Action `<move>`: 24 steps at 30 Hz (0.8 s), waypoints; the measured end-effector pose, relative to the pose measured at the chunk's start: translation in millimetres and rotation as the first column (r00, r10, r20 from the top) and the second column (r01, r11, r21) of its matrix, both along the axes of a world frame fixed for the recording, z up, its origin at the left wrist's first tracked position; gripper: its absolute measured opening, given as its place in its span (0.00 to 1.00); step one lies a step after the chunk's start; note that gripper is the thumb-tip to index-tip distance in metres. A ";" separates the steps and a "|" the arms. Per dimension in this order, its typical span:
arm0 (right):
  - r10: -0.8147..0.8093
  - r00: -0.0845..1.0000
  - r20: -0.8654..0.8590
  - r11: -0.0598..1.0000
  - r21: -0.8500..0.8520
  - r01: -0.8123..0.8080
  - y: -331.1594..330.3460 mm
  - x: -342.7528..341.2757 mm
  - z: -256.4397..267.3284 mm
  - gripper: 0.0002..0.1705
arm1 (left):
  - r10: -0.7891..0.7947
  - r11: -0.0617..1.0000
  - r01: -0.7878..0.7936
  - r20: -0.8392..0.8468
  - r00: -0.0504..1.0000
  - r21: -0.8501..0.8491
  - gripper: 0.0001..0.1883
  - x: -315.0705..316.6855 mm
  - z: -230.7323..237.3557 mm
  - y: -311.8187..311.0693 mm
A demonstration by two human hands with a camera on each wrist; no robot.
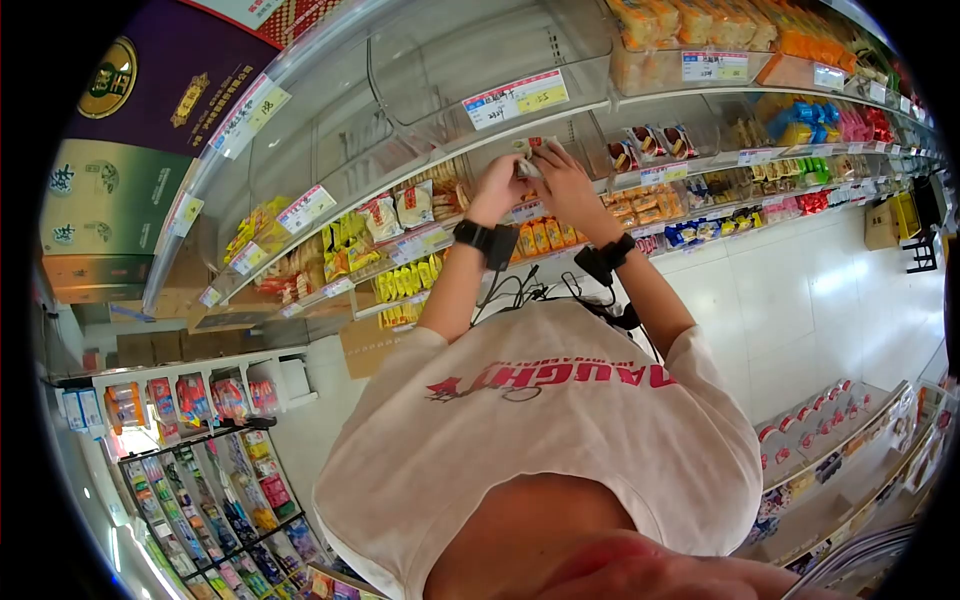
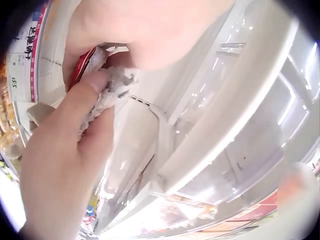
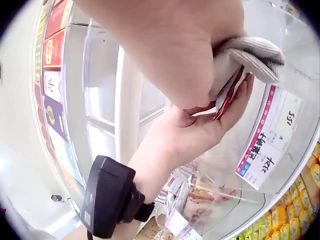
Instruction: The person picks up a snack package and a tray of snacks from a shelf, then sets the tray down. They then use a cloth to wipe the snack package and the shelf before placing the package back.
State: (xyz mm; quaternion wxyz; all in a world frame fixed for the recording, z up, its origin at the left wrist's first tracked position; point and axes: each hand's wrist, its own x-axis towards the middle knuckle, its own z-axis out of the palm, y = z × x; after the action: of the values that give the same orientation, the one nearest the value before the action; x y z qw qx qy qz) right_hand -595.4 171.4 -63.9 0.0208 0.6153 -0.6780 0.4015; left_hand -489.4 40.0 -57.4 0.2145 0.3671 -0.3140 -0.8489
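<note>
In the head view both hands meet in front of the middle shelf. My left hand (image 1: pixel 497 188) holds a small flat packet with a red edge (image 3: pixel 229 97), its fingers behind it in the right wrist view. My right hand (image 1: pixel 570 188) pinches a folded greyish-white ribbed cloth (image 3: pixel 250 56) against the packet. From the left wrist side, the thumb of the right hand presses on the crumpled cloth (image 2: pixel 112 90), and the red packet (image 2: pixel 84 67) shows between the hands. Much of the packet is hidden by fingers and cloth.
Clear plastic shelf bins with price tags (image 1: pixel 515 98) stand right behind the hands. Wrapped snacks (image 1: pixel 655 145) fill bins to the right, and yellow packets (image 1: pixel 345 245) lie to the left. Stacked boxes (image 1: pixel 115 215) rise at the far left. Cables hang below the wrists.
</note>
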 end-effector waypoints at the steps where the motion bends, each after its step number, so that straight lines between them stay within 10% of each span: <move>1: -0.017 0.998 0.059 0.999 0.034 0.015 -7.9 -3.4 -1.6 0.25 | 0.003 1.000 -0.004 -0.026 1.000 -0.018 0.09 -8.7 -12.4 -7.2; 7: -0.166 0.984 0.072 0.980 0.126 0.156 -49.5 -1.2 -23.2 0.25 | 0.056 0.966 -0.011 0.168 0.984 -0.257 0.17 -33.5 -47.1 -23.7; 11: -0.077 0.973 0.217 0.844 0.533 -0.052 -54.2 -1.9 -17.0 0.29 | 0.165 0.646 0.413 0.646 0.746 -0.642 0.46 -23.2 -12.7 1.6; 15: 0.016 0.979 0.203 0.808 0.574 -0.132 -53.6 -6.8 -37.7 0.34 | 0.364 0.303 0.584 0.658 0.660 -0.753 0.44 -6.7 -9.8 26.1; 19: 0.155 0.970 0.189 0.860 0.457 -0.226 -74.8 -22.3 -81.9 0.27 | 0.174 0.395 0.501 0.598 0.782 -0.770 0.36 11.2 -31.9 14.3; 24: 0.069 0.981 0.180 0.912 0.388 -0.135 -73.0 -21.7 -74.0 0.23 | -0.107 0.441 0.438 0.439 0.892 -0.783 0.25 70.8 47.0 57.4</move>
State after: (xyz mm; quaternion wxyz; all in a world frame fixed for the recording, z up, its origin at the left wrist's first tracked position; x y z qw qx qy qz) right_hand -617.0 98.4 -137.9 -0.1813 0.6066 -0.7117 0.3042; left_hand -418.6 97.4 -10.3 0.1726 0.2865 -0.7835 -0.5238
